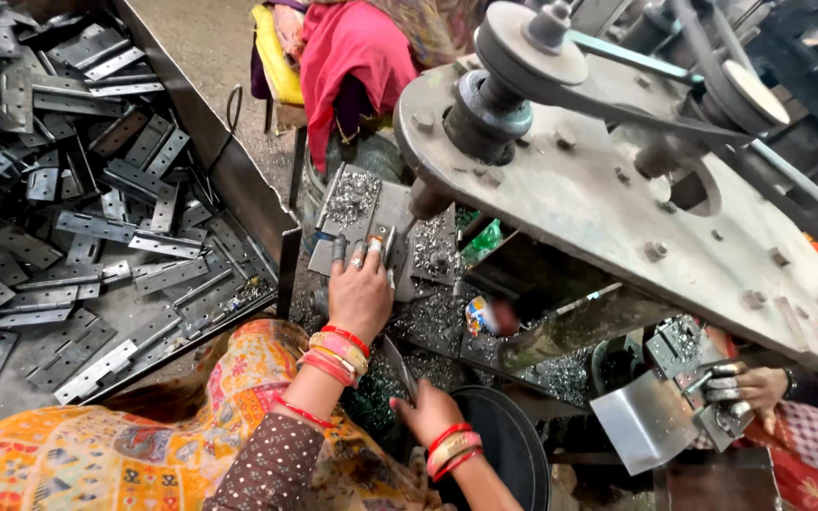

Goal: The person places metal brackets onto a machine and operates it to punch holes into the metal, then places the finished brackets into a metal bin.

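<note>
My left hand (360, 289) reaches forward onto the grey work block (357, 203) of a machine. Its fingertips, with rings and finger caps, press a small metal hinge plate (381, 237) against the block. My right hand (425, 412) is lower and nearer to me, closed on a thin flat metal plate (397, 367) that points up and left. It hangs beside the rim of a round black tub (508, 445). Both wrists carry red and gold bangles. Metal shavings (433, 317) cover the block and the bench around it.
A large tray (97, 189) heaped with grey hinge plates fills the left. A heavy steel plate with pulleys and a belt (608, 123) overhangs the right. Another person's hand (759, 386) works at a second block at the lower right. Someone in pink cloth (352, 57) sits beyond.
</note>
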